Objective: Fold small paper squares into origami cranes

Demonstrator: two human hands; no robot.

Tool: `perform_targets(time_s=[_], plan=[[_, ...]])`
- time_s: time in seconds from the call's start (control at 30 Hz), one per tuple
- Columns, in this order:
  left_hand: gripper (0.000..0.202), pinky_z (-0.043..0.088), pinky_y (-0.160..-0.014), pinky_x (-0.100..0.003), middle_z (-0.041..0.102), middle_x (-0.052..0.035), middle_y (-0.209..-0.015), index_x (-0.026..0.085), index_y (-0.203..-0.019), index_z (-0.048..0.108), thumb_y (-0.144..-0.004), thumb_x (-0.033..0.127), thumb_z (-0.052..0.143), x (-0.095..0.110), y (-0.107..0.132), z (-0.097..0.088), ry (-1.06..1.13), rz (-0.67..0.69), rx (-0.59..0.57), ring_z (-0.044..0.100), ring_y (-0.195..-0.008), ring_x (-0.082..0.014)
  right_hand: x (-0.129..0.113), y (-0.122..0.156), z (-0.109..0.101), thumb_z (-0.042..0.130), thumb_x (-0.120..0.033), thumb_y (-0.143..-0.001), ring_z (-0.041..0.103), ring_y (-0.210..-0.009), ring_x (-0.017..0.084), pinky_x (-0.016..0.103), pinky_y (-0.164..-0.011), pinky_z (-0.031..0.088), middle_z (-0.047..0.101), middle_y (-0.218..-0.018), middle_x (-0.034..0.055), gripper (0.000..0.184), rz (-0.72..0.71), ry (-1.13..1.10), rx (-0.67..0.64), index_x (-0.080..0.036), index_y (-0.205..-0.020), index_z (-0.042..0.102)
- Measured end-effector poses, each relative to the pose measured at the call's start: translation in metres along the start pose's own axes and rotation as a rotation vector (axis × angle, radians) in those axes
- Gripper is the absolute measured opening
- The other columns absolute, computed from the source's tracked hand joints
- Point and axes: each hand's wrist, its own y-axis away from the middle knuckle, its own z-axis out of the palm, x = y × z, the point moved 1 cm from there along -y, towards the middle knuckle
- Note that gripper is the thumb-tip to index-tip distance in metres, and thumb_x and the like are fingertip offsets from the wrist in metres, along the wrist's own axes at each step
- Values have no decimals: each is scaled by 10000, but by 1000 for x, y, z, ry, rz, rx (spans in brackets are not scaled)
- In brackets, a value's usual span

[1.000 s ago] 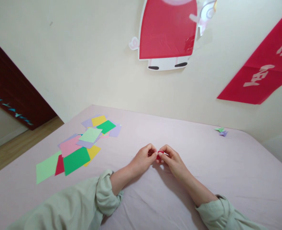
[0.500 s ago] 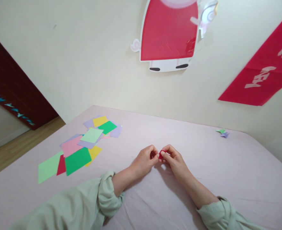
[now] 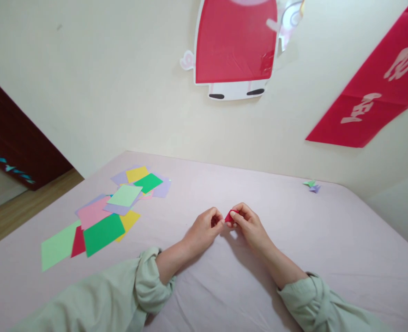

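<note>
A small folded piece of red paper (image 3: 230, 216) sits between my two hands, just above the pale pink sheet (image 3: 294, 258). My left hand (image 3: 204, 229) pinches its left side with curled fingers. My right hand (image 3: 248, 226) pinches its right side with thumb and forefinger. Both wrists rest on the sheet, and both green sleeves are rolled up.
A loose spread of coloured paper squares (image 3: 107, 216), green, pink, yellow, purple and red, lies on the sheet to the left. Two small folded paper pieces (image 3: 312, 186) sit at the far right by the wall. A wooden floor (image 3: 13, 212) shows past the left edge.
The red paper shows a bit more between my fingertips than before. The view has shifted slightly; my hands stay in about the same place.
</note>
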Motion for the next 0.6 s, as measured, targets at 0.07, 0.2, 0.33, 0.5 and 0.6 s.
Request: perform_targets(time_s=[0.07,0.2,0.33,0.5,0.6], plan=[[145,382,-630,-239,570,12,-742,175,-791,545,-837,313,539,0,0,1,14,-4,4,503,-677,-128,-1,0,0,691,-433,-750,562,-605,129,265,-602,435,609,-659,-17,291,-12,24,9,-195,-753,525],[184,396,-673,-247,616,-8,-797,166,-831,594,-856,338,531,1,1,3,16,11,-44,534,-734,-141,1,0,1,680,-422,-764,534,-599,122,258,-590,425,584,-641,-24,277,-29,56,-17,-193,-738,526],[202,383,-661,-240,591,2,-740,158,-779,594,-864,318,507,2,-1,0,75,-9,-53,515,-703,-129,5,1,3,658,-429,-788,542,-617,126,262,-589,440,574,-678,-19,261,-55,110,-59,-195,-788,543],[228,314,-544,-219,485,48,-608,168,-718,514,-834,363,538,4,-7,-3,226,-135,11,416,-548,-91,3,1,2,638,-419,-806,569,-641,118,267,-568,474,564,-890,3,275,-134,148,-19,-216,-941,510],[236,315,-545,-217,487,45,-605,168,-713,509,-824,372,548,6,-7,-4,244,-147,24,420,-547,-90,1,2,0,604,-393,-837,569,-624,110,271,-584,471,537,-859,-15,224,-192,205,9,-218,-913,486]])
